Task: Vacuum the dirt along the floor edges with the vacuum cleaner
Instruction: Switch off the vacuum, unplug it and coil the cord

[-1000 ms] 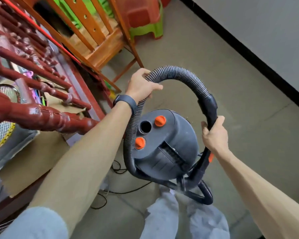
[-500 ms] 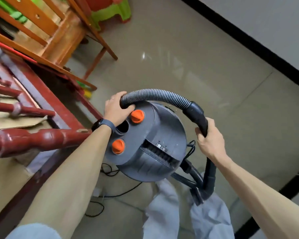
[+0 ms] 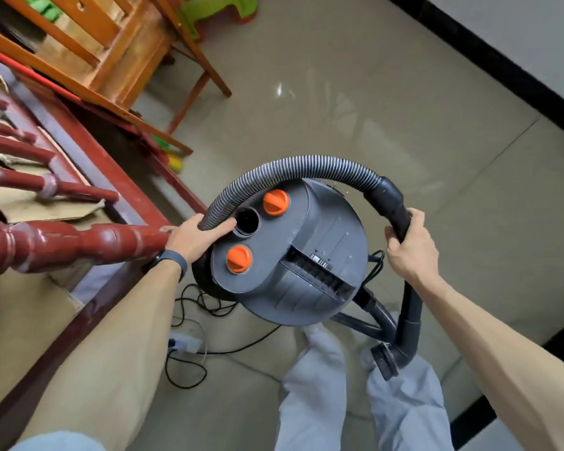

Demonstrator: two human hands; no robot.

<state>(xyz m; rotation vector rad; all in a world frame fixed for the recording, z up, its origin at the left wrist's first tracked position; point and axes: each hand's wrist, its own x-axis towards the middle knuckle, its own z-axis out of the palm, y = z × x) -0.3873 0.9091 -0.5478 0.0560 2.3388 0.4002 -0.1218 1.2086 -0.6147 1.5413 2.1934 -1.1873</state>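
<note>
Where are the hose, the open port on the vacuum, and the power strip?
hose (image 3: 306, 165): head view, top of the ribbed arch.
open port (image 3: 247, 220): head view, centre of the dark hole.
power strip (image 3: 185, 344): head view, middle of its white body.

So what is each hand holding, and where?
The left hand grips the ribbed hose near its end, by the open port; the right hand grips the black wand below its cuff.
</note>
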